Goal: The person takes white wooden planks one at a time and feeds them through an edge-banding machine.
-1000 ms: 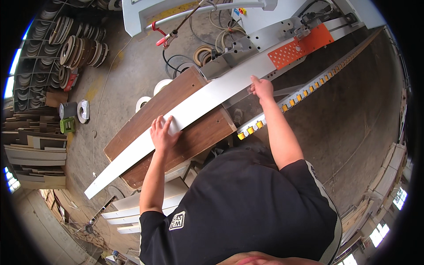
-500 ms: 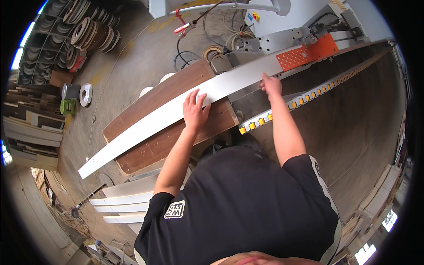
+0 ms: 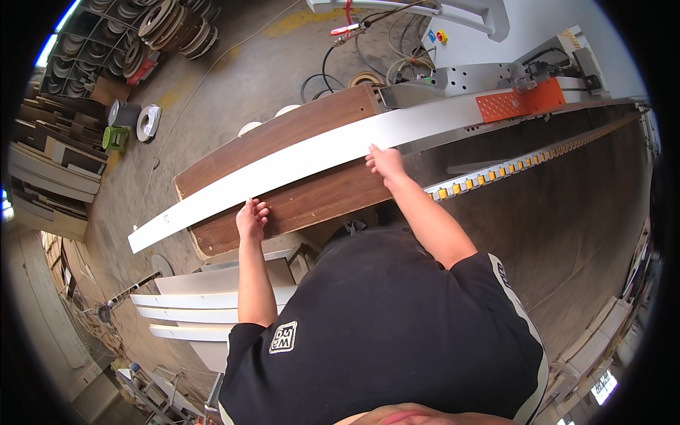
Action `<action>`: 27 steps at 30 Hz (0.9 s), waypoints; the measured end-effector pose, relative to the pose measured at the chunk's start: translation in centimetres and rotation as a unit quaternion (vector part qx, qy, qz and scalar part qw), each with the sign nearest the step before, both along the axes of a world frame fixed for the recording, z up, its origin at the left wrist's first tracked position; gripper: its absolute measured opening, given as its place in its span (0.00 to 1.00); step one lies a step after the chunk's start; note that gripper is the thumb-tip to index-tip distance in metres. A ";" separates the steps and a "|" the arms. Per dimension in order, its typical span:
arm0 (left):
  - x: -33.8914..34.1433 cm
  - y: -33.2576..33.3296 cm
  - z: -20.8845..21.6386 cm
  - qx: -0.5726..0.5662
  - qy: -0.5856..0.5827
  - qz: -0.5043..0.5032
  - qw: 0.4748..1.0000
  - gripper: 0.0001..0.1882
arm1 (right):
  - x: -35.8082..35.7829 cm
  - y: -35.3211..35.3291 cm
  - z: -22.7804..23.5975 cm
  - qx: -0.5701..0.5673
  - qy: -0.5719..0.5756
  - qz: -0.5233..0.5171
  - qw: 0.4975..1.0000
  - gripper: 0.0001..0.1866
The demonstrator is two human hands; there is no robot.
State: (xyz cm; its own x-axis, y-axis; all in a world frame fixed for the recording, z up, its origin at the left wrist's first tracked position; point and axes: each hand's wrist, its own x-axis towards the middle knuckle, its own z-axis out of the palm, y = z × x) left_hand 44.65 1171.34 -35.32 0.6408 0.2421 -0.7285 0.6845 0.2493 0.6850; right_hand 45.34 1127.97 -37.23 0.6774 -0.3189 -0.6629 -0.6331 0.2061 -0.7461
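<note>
A long white board [image 3: 304, 161] lies across a brown wooden support [image 3: 319, 202], and its right part runs up to the orange perforated guard [image 3: 499, 106] of a machine. At the board's near edge, left of its middle, my left hand [image 3: 253, 221] is closed with the fingers curled and the tips at the edge. Further right, my right hand [image 3: 387, 167] pinches that same near edge, thumb and finger drawn together. The undersides of both grips are hidden.
A conveyor rail with yellow rollers [image 3: 482, 180] runs along the machine's near side. Several white strips [image 3: 188, 314] are stacked at lower left. Beyond the support, cables and hoses [image 3: 326, 81] lie on the floor. Rolls of edging [image 3: 170, 32] fill a rack at far left.
My left hand has left the board's top and moved left to its near edge, fingers now curled. My right hand has moved left along the edge, away from the orange guard. The view has shifted.
</note>
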 end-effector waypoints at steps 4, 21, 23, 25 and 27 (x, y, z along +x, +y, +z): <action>1.2 0.5 -0.1 0.021 0.012 -0.036 0.999 0.17 | -0.1 -2.4 0.1 -0.005 0.016 -0.078 0.997 0.19; 1.6 0.4 0.0 0.023 -0.017 -0.072 0.997 0.18 | 0.5 -12.3 1.1 -0.170 0.071 -0.103 0.978 0.27; 1.6 0.4 0.0 0.023 -0.016 -0.073 0.997 0.18 | 1.0 -9.9 1.9 -0.150 0.089 -0.066 0.982 0.26; 1.6 0.6 -0.1 0.025 -0.013 -0.071 0.997 0.18 | 1.0 -5.8 2.4 -0.121 0.055 -0.046 0.990 0.23; 1.4 0.8 -0.2 0.019 -0.016 -0.068 0.997 0.18 | 1.0 -1.7 2.4 -0.120 0.073 0.042 0.989 0.23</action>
